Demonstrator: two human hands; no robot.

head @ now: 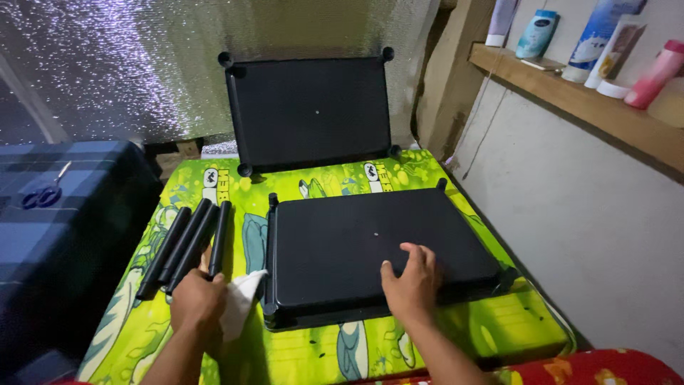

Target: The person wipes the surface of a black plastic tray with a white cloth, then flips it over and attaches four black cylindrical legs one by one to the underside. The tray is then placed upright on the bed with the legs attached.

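On the green sheet [399, 342], right hand [412, 279] flat on black panel [370, 246], grip wide, left hand [197, 303] closed on white cloth [239, 303].

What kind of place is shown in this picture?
Probably a room in a home: a bed or mattress under a green cartoon sheet, a wooden shelf with toiletry bottles, and a plaid blanket.

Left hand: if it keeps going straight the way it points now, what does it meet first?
The left hand, holding a white cloth, points up-frame at the black tubes lying on the green sheet. It would meet their near ends first; it may already touch one.
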